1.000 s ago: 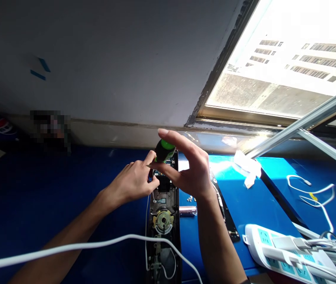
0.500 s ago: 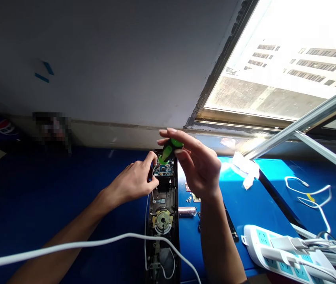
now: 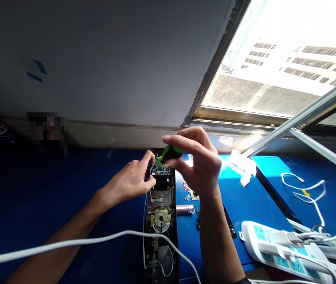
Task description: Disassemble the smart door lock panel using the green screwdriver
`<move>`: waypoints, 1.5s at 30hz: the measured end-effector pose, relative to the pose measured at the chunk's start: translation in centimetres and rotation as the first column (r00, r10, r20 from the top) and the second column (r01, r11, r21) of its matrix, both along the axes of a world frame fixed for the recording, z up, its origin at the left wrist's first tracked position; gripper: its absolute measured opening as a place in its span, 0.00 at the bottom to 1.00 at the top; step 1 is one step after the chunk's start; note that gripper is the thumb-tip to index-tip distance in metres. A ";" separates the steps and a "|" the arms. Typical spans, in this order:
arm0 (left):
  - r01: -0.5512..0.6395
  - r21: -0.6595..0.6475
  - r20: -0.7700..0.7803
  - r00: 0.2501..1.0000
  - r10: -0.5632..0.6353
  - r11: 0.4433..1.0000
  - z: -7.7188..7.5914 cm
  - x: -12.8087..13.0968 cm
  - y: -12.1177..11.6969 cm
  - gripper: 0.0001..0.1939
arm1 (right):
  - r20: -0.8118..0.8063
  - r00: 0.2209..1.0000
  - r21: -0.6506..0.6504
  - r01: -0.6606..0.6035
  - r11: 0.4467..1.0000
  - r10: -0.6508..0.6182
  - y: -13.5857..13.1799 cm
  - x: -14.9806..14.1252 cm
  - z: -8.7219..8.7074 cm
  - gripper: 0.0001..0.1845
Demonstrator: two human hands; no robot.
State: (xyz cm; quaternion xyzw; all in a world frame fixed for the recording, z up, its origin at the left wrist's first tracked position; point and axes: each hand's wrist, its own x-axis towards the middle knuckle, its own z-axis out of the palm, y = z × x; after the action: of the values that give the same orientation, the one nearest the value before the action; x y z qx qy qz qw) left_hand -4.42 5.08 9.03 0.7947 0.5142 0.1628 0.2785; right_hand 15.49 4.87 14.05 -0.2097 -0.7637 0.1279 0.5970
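An opened electronic door lock (image 3: pixel 160 209) lies lengthwise on the blue table, showing a circuit board (image 3: pixel 162 170) and a brass-coloured mechanism (image 3: pixel 160 217). My left hand (image 3: pixel 129 181) grips the lock's upper end, its fingers beside the board. My right hand (image 3: pixel 199 163) is shut on a green-and-black screwdriver (image 3: pixel 170 154) held just above the board. The hand and handle hide the screwdriver's tip. A silver cylinder (image 3: pixel 184 209) and small screws (image 3: pixel 187 197) lie to the right of the lock.
A thick white cable (image 3: pixel 67 241) crosses below my left forearm and over the lock. A white power strip (image 3: pixel 274 248) with plugs sits at lower right, near a thin white cable (image 3: pixel 304 189). Metal rails (image 3: pixel 310 122) run across the bright window (image 3: pixel 274 59).
My right hand has rolled the screwdriver from a steep tilt toward a flatter one, closer to the board. My left hand stays on the lock. The whole view has shifted slightly left.
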 end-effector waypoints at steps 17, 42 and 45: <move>-0.007 -0.009 -0.011 1.000 0.007 1.000 0.2 0.1 0.1 0.16 | 0.049 0.999 -0.010 0.009 1.000 -0.008 -0.5 0.0 0.4 0.20; 0.001 -0.008 -0.010 1.000 -0.001 1.000 -0.3 -0.1 0.1 0.13 | 0.028 0.997 -0.030 0.077 0.997 -0.076 -0.3 -0.5 0.1 0.17; 0.001 -0.014 0.010 1.000 -0.001 1.000 -0.3 -0.1 0.1 0.17 | 0.061 0.993 -0.125 -0.092 0.988 0.100 -0.3 -0.2 0.1 0.21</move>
State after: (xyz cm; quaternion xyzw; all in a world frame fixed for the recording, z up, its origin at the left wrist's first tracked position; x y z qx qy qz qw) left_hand -4.55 5.22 8.68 0.7922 0.5135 0.1630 0.2867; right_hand 15.33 4.58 14.17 -0.2130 -0.7832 0.1956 0.5504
